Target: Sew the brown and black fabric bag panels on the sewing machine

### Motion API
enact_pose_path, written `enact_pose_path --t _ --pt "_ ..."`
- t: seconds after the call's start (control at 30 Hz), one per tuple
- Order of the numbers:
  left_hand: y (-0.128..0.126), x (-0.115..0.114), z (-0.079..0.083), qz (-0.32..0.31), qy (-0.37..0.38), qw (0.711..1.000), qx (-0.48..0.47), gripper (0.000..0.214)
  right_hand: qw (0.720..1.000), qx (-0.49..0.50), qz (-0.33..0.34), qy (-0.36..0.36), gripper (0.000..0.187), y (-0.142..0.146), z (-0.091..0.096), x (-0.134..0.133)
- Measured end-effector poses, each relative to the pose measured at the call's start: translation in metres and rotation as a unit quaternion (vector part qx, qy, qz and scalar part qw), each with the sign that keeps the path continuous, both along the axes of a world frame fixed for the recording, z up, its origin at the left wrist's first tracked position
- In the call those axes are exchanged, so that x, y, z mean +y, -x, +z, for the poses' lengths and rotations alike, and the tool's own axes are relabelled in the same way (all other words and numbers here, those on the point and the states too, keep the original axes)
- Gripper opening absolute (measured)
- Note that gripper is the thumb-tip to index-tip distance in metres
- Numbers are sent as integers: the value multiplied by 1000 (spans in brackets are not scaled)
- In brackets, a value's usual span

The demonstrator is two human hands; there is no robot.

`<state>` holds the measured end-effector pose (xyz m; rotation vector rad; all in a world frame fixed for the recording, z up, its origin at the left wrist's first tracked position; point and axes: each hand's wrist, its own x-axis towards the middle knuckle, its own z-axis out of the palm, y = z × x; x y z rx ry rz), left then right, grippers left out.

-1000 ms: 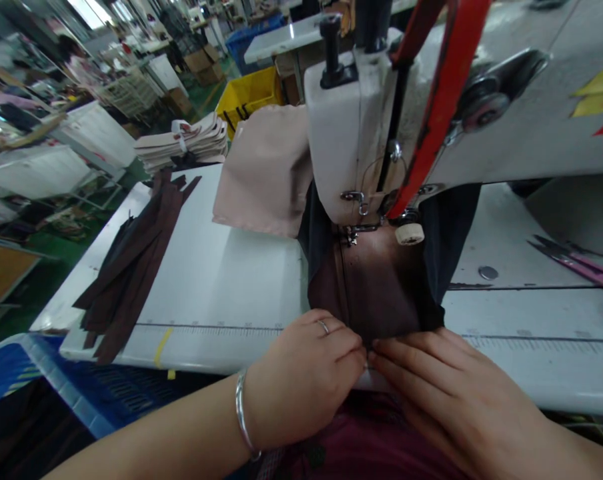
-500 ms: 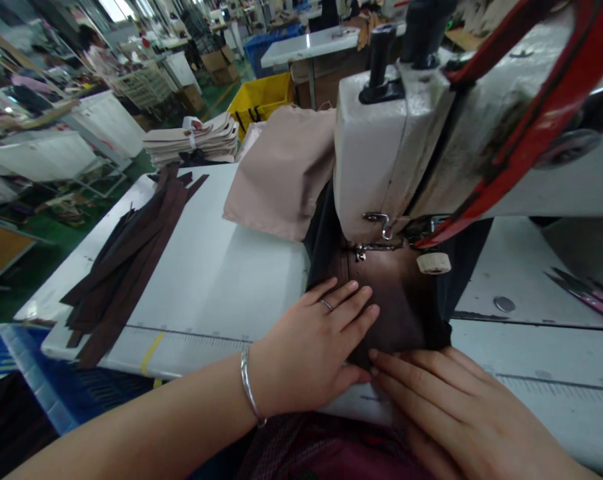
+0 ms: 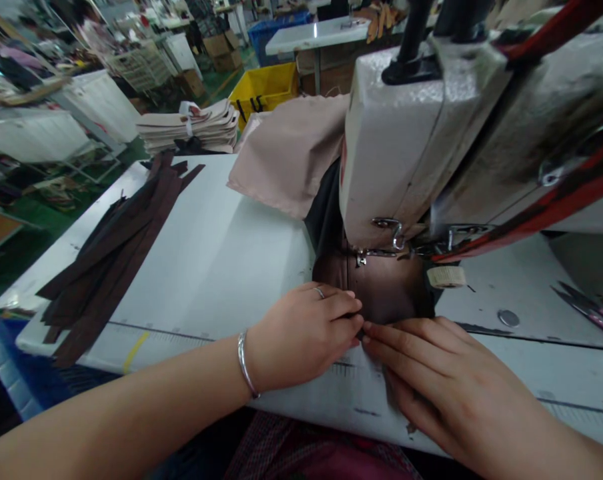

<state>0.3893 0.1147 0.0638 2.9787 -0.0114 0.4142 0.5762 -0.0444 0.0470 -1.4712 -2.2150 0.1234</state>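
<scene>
A dark brown fabric piece (image 3: 381,287) lies under the presser foot (image 3: 364,255) of a white sewing machine (image 3: 421,140). My left hand (image 3: 301,333), with a ring and a silver bracelet, presses its curled fingers on the near edge of the brown fabric. My right hand (image 3: 431,380) lies beside it, fingers stretched flat on the same edge, fingertips touching the left hand's. Dark cloth hangs behind the needle area.
A pile of dark brown strips (image 3: 111,247) lies at the left of the white table (image 3: 221,253). Beige fabric (image 3: 291,153) drapes behind the machine, near a tied stack of beige pieces (image 3: 191,127). Scissors (image 3: 586,310) lie at the right. A yellow bin (image 3: 264,87) stands behind.
The brown fabric has fed further under the machine, so less shows. My left hand drew back from flat on the cloth to its near edge, and both hands moved forward.
</scene>
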Motion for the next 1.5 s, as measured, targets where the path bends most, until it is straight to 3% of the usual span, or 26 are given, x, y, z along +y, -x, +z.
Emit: enact_pose_path --t 0.47,0.63,1.17,1.37,1.5 --pt "-20 25 -11 81 52 995 -31 17 999 -34 -31 -12 34 -20 0 32" --pt "-28 36 -13 105 72 991 -49 13 997 -58 -41 -17 40 -26 -3 42" --pt "-46 63 -19 166 92 982 -19 17 991 -57 -112 -44 35 -33 -18 64" --pt "-45 63 -19 149 65 987 -7 21 990 -52 -126 -27 30 -33 -20 65" --pt "-39 93 -8 57 -42 997 26 23 991 -51 -118 -32 29 -36 -24 67"
